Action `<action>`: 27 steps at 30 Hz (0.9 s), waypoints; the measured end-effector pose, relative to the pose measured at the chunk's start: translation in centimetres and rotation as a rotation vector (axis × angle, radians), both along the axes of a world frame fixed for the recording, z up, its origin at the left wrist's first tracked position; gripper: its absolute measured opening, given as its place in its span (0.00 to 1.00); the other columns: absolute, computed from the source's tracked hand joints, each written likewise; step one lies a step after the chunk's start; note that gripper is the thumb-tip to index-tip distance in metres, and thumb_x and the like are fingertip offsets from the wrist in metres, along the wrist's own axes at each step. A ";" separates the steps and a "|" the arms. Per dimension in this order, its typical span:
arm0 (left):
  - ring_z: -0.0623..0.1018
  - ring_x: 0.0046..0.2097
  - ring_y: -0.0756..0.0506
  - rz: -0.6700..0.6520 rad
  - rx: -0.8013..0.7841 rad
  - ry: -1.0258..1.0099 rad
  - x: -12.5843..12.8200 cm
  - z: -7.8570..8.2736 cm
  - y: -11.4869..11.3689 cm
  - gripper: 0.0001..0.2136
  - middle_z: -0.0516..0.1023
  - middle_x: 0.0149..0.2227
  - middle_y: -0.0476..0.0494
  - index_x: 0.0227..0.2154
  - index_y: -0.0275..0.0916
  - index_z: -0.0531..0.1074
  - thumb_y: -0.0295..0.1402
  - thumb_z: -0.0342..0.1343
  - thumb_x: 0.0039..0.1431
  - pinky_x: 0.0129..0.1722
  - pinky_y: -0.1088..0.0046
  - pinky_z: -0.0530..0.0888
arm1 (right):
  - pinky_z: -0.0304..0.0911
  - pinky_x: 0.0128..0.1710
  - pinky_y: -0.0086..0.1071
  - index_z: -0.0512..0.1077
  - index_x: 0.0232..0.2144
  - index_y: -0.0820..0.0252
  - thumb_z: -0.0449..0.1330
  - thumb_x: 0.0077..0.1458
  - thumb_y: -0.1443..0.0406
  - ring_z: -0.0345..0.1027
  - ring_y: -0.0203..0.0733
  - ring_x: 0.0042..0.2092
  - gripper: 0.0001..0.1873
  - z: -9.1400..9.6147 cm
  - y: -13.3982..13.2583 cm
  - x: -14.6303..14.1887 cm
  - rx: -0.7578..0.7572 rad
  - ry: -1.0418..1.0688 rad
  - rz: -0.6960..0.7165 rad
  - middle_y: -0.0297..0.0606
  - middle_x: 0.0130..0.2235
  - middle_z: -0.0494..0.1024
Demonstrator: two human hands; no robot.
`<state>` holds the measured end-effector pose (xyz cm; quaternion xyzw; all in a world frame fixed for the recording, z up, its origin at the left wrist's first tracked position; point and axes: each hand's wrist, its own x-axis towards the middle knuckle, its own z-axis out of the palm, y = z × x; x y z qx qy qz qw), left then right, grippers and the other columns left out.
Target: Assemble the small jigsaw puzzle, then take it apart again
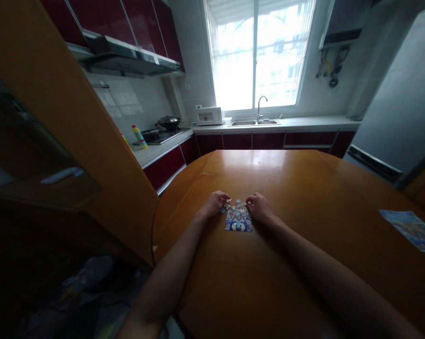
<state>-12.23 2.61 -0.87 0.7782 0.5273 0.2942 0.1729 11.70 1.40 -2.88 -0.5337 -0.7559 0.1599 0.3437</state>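
A small blue and white jigsaw puzzle (238, 219) lies on the round wooden table (297, 197), partly assembled, with loose pieces along its far edge. My left hand (215, 202) rests at its upper left corner, fingers curled and pinched on a puzzle piece. At the upper right corner sits my right hand (259, 208), fingers closed against the pieces there; what it holds is too small to make out.
A colourful printed sheet (412, 229) lies at the table's right edge. A tall wooden cabinet (74, 141) stands close on the left. Behind are a counter with a stove and wok (168, 123), a sink (254, 122) and a fridge (399, 108).
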 end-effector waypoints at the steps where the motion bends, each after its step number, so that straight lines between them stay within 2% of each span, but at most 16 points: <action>1: 0.78 0.40 0.45 0.014 0.013 0.000 -0.1 0.0 0.1 0.09 0.79 0.38 0.40 0.38 0.36 0.81 0.31 0.56 0.61 0.43 0.70 0.75 | 0.63 0.42 0.34 0.81 0.33 0.56 0.62 0.56 0.67 0.72 0.45 0.41 0.06 0.0 0.1 0.1 0.000 0.000 0.002 0.44 0.39 0.78; 5: 0.77 0.43 0.44 0.018 0.049 0.013 -0.2 0.6 0.0 0.09 0.79 0.41 0.39 0.39 0.36 0.81 0.31 0.56 0.62 0.46 0.69 0.74 | 0.65 0.42 0.33 0.81 0.38 0.57 0.57 0.60 0.69 0.74 0.43 0.40 0.12 0.3 0.6 0.4 0.004 0.026 0.002 0.43 0.41 0.81; 10: 0.77 0.43 0.46 -0.125 0.017 0.043 0.4 1.3 -1.1 0.11 0.78 0.42 0.42 0.41 0.40 0.82 0.33 0.65 0.55 0.46 0.72 0.73 | 0.65 0.43 0.32 0.79 0.43 0.58 0.51 0.63 0.71 0.74 0.42 0.44 0.17 2.0 0.7 0.3 0.009 0.007 0.020 0.43 0.45 0.81; 13: 0.77 0.41 0.46 -0.165 -0.017 0.066 0.3 0.9 -1.2 0.10 0.77 0.40 0.43 0.39 0.41 0.83 0.32 0.67 0.53 0.44 0.74 0.73 | 0.64 0.40 0.33 0.80 0.38 0.57 0.58 0.61 0.66 0.74 0.44 0.42 0.10 3.2 0.1 0.3 -0.027 -0.070 0.057 0.43 0.42 0.81; 15: 0.77 0.38 0.47 -0.140 -0.029 0.074 0.0 0.4 -0.9 0.07 0.77 0.38 0.43 0.37 0.39 0.83 0.31 0.64 0.55 0.41 0.73 0.74 | 0.63 0.38 0.34 0.80 0.35 0.55 0.67 0.54 0.60 0.74 0.47 0.40 0.07 3.7 -0.7 0.2 -0.069 -0.141 0.103 0.42 0.39 0.80; 17: 0.76 0.36 0.48 -0.095 -0.026 0.074 -0.4 0.0 -0.5 0.07 0.76 0.38 0.42 0.37 0.37 0.83 0.30 0.60 0.59 0.40 0.73 0.74 | 0.63 0.38 0.35 0.80 0.32 0.55 0.73 0.44 0.57 0.73 0.49 0.40 0.13 3.9 -1.7 -0.1 -0.114 -0.213 0.136 0.44 0.38 0.80; 19: 0.77 0.39 0.46 -0.054 -0.004 0.075 -0.7 0.0 -0.2 0.08 0.76 0.40 0.40 0.39 0.36 0.82 0.30 0.58 0.61 0.43 0.71 0.74 | 0.63 0.38 0.35 0.79 0.31 0.56 0.77 0.37 0.58 0.73 0.51 0.41 0.18 4.0 -2.7 -0.6 -0.153 -0.274 0.153 0.46 0.40 0.79; 23: 0.74 0.49 0.41 -0.061 0.046 0.100 -0.5 0.7 -0.4 0.08 0.76 0.45 0.38 0.40 0.39 0.82 0.32 0.63 0.59 0.53 0.65 0.70 | 0.62 0.40 0.34 0.77 0.35 0.57 0.75 0.40 0.61 0.72 0.51 0.45 0.18 4.2 -3.7 -1.4 -0.220 -0.343 0.160 0.48 0.42 0.79; 27: 0.74 0.48 0.42 -0.201 0.003 0.152 0.5 1.2 -1.4 0.16 0.78 0.43 0.41 0.44 0.42 0.82 0.35 0.71 0.50 0.52 0.68 0.70 | 0.62 0.41 0.33 0.76 0.39 0.61 0.75 0.40 0.60 0.71 0.51 0.46 0.22 4.6 -3.5 -1.6 -0.274 -0.361 0.166 0.48 0.43 0.79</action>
